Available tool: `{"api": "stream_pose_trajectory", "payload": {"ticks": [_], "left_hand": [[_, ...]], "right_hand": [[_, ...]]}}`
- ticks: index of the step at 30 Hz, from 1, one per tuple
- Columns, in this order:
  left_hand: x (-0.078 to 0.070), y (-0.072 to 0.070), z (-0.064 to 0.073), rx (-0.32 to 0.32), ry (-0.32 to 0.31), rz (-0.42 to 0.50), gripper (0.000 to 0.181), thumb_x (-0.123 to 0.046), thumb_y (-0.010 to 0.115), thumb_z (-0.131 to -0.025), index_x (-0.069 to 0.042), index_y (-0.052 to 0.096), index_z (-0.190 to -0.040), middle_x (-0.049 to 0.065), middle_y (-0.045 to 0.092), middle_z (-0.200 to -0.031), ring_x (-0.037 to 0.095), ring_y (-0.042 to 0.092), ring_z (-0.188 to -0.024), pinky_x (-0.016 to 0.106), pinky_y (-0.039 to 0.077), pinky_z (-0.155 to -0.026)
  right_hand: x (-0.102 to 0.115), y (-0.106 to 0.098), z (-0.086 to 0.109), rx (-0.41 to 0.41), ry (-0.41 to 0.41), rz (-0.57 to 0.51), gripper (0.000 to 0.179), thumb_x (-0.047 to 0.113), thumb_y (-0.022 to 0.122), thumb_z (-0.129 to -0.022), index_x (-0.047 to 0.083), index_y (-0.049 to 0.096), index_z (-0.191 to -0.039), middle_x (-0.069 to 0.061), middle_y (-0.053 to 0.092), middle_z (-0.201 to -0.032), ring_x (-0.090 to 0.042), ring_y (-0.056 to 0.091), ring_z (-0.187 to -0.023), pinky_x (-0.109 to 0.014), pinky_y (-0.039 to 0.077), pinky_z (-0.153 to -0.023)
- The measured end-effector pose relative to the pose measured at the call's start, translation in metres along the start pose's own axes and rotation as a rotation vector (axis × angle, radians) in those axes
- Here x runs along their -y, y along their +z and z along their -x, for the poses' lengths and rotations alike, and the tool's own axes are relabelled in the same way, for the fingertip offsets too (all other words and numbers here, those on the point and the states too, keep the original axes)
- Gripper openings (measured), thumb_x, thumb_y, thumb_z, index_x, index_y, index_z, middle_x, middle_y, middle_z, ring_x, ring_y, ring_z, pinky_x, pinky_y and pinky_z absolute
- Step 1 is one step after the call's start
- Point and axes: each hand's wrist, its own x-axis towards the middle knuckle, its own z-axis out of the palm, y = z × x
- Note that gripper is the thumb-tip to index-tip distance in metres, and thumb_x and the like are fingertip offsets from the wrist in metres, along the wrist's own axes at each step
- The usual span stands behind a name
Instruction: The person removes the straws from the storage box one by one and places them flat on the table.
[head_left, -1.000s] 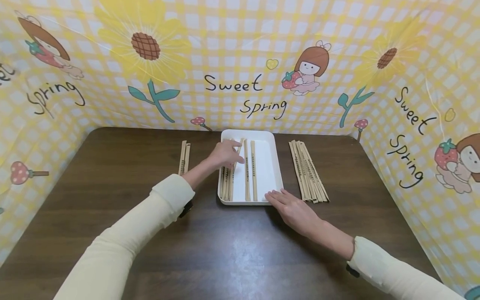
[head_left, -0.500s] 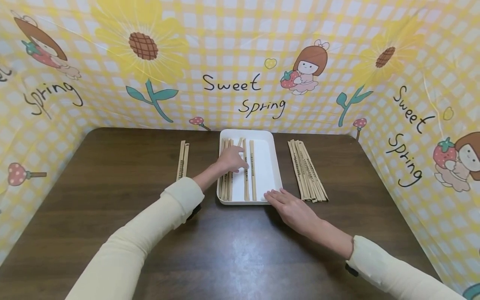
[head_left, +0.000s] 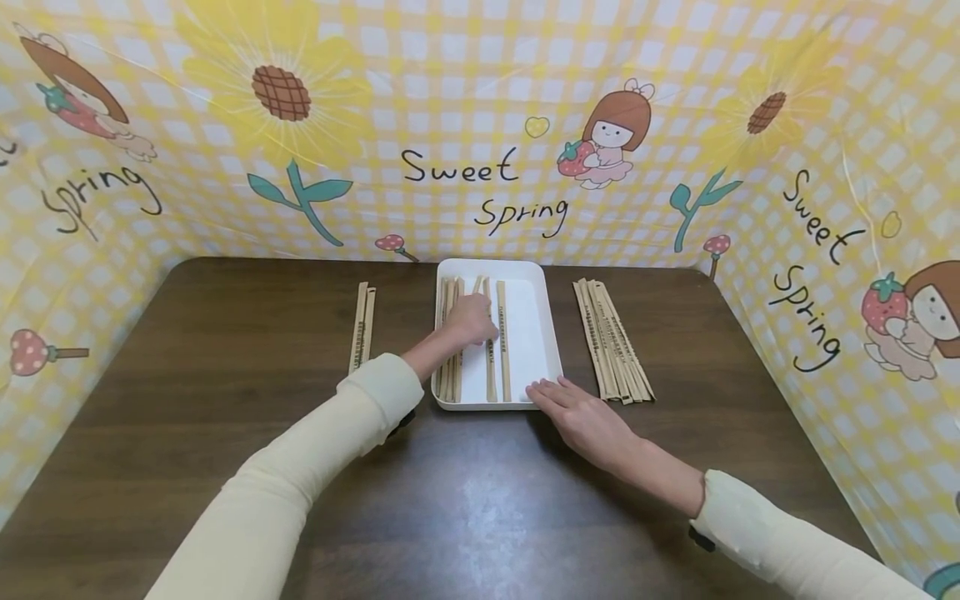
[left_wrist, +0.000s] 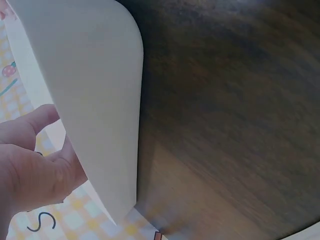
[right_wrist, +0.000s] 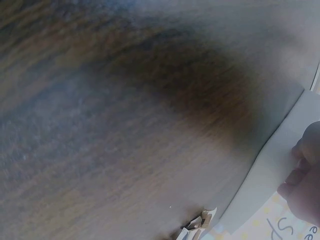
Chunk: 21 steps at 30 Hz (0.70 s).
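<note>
Several paper-wrapped sticks (head_left: 447, 371) lay inside the white tray (head_left: 532, 333), side by side along its left wall. The left hand (head_left: 467, 322) reached over them, with its fingers down toward the middle of the tray. Beneath these fingers passed one separate stick (head_left: 491, 383); whether the hand pinched it or only touched it, I could not tell, because the fingertips were hidden. Another single stick (head_left: 503, 350) lay just to the right of it, near the tray's middle. The right hand (head_left: 588, 417) rested its straight, released fingers on the near right corner of the tray. On the table (head_left: 465, 500), a small group of sticks (head_left: 362, 329) lay left of the tray, and a thicker bunch (head_left: 613, 346) lay right of it.
</note>
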Motion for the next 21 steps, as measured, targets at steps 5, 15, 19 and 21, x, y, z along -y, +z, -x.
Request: {"api": "stream_pose_trajectory", "payload": {"ticks": [5, 15, 19, 21], "left_hand": [[-0.002, 0.003, -0.002, -0.010, 0.011, -0.062, 0.034, 0.002, 0.065, -0.081, -0.011, 0.043, -0.058, -0.003, 0.041, -0.044, 0.009, 0.041, -0.040, 0.019, 0.031, -0.039], [-0.006, 0.009, -0.005, -0.016, -0.049, -0.048, 0.031, 0.004, 0.060, -0.080, -0.012, 0.041, -0.061, 0.000, 0.039, -0.050, 0.011, 0.035, -0.042, 0.021, 0.028, -0.037], [-0.005, 0.011, -0.008, -0.014, -0.057, -0.031, 0.027, 0.004, 0.059, -0.081, -0.010, 0.044, -0.065, 0.002, 0.043, -0.053, 0.011, 0.038, -0.042, 0.022, 0.030, -0.036], [-0.005, 0.011, -0.009, -0.015, -0.057, -0.028, 0.024, 0.004, 0.059, -0.082, -0.010, 0.045, -0.068, 0.004, 0.045, -0.055, 0.012, 0.041, -0.043, 0.022, 0.031, -0.036]], "right_hand": [[0.000, -0.003, -0.002, 0.029, -0.012, 0.017, 0.049, -0.013, 0.069, -0.077, -0.009, 0.062, -0.126, -0.021, 0.067, -0.121, -0.029, 0.064, -0.114, -0.047, 0.049, -0.102], [-0.001, -0.007, -0.003, 0.077, -0.024, 0.022, 0.050, -0.013, 0.071, -0.077, -0.010, 0.062, -0.126, -0.021, 0.066, -0.123, -0.029, 0.064, -0.114, -0.047, 0.049, -0.102], [-0.001, -0.007, -0.003, 0.081, -0.022, 0.020, 0.050, -0.013, 0.071, -0.077, -0.010, 0.062, -0.126, -0.021, 0.066, -0.123, -0.029, 0.064, -0.114, -0.047, 0.049, -0.102], [-0.001, -0.007, -0.003, 0.079, -0.022, 0.019, 0.050, -0.013, 0.071, -0.077, -0.010, 0.062, -0.126, -0.021, 0.066, -0.123, -0.029, 0.064, -0.114, -0.047, 0.049, -0.102]]}}
